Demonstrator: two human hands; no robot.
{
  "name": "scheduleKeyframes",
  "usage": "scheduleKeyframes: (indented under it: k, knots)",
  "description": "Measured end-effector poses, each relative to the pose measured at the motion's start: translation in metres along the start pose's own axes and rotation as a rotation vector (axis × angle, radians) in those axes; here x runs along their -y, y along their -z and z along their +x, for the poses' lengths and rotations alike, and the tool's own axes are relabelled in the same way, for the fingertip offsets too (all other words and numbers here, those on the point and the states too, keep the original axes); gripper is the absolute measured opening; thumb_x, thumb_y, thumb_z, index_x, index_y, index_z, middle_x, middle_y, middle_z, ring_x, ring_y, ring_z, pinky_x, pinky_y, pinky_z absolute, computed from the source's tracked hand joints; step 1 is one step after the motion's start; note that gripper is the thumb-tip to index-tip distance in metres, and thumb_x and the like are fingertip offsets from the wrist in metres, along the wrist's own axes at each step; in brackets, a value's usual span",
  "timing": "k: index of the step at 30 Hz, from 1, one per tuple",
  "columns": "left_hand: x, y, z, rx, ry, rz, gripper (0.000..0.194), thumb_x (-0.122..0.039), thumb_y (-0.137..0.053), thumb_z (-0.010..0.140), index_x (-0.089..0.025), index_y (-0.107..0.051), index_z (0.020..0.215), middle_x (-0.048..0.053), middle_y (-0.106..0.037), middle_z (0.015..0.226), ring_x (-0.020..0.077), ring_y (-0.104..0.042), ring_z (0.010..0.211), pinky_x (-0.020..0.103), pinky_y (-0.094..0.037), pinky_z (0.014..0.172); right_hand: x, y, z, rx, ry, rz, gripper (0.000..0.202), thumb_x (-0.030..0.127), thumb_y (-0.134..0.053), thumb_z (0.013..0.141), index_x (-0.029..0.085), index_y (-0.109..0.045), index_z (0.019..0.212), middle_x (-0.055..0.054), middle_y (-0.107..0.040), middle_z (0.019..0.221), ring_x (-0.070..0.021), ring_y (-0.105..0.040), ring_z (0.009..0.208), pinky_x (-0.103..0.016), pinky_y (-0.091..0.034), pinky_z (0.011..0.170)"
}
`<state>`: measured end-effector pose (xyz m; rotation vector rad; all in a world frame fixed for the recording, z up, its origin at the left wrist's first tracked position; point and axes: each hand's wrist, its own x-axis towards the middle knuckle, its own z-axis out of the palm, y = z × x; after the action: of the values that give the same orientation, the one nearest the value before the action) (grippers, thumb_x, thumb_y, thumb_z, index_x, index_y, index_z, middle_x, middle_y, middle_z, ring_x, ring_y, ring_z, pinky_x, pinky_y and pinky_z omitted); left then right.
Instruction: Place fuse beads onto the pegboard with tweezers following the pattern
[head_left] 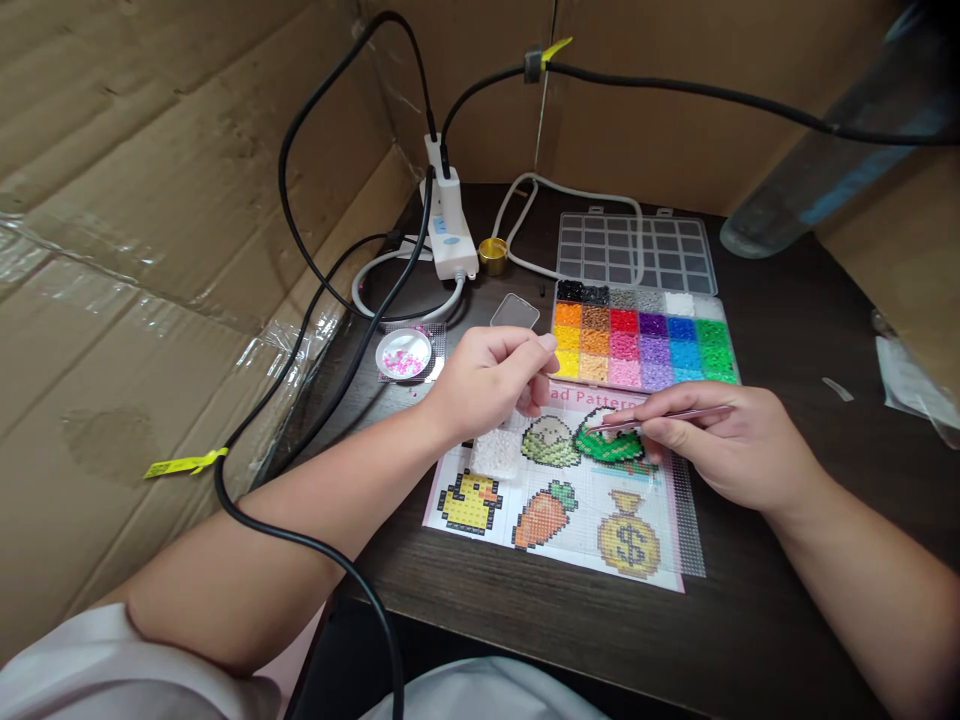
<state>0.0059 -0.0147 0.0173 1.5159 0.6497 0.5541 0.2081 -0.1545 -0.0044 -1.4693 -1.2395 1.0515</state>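
Over the upper left part of a printed bead pattern sheet (480, 540), my left hand (495, 372) is closed with its fingers curled in; whatever it holds, if anything, is hidden. Just below it lies a small clear container of white beads (495, 455). My right hand (731, 440) grips pink tweezers (694, 413), whose tips point left over the green and white design (609, 445) at the sheet's top. A clear pegboard (688, 520) lies over the sheet and sticks out at its right edge. A carrot, a chick and a money bag are printed lower down.
Behind the sheet stands a compartment box (641, 340) of coloured beads, its clear lid (637, 250) folded back. A white dish (403, 354) with pink beads sits left. A power strip (454, 230), a gold cup (493, 255) and black cables (281, 170) are nearby; one cable crosses my left arm.
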Motion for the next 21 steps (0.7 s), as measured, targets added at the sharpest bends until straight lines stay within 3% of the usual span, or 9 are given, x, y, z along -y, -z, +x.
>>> scheduleKeyframes:
  k: [21]
  knots:
    - [0.0002, 0.0000, -0.0001, 0.005, -0.002, -0.018, 0.030, -0.032, -0.055, 0.090, -0.014, -0.062, 0.067, 0.001, -0.062, 0.053, 0.0080, -0.057, 0.042, 0.018, -0.044, 0.044, -0.0031, 0.0019, 0.0009, 0.005, 0.035, 0.004, 0.009, 0.033, -0.073, 0.083, 0.026, -0.076, 0.086, -0.006, -0.077, 0.089, -0.0129, -0.063, 0.050, -0.028, -0.058, 0.047]
